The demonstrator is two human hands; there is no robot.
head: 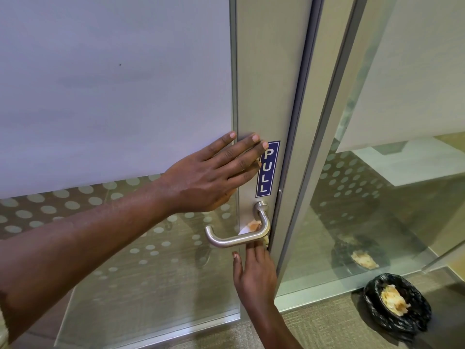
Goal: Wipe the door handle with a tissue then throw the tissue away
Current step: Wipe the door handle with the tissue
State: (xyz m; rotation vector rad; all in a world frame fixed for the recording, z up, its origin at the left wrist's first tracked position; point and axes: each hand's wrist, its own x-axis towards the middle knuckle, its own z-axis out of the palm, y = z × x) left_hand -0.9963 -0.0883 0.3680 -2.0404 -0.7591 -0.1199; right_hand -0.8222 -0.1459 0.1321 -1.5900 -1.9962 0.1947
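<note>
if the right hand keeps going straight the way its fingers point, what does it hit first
The right hand points up from below, so it would most likely meet the horizontal bar of the door handle first, at the bend where the tissue sits behind it. Its fingertips look to be already touching the bar, though depth is unclear.

Glazed partition with a metal-framed door [266, 96]. The upper glass carries a frosted white film [113, 84]; below it runs a band of pale dots [75, 205] over clear glass. A blue "PULL" sign [268, 169] is fixed upright on the door stile. The fixed side pane [377, 197] (also frosted above, dotted lower down) reflects a black-lined bin [397, 303] standing on the grey-beige carpet [327, 326] just beside it. Lighting is soft and even.
</note>
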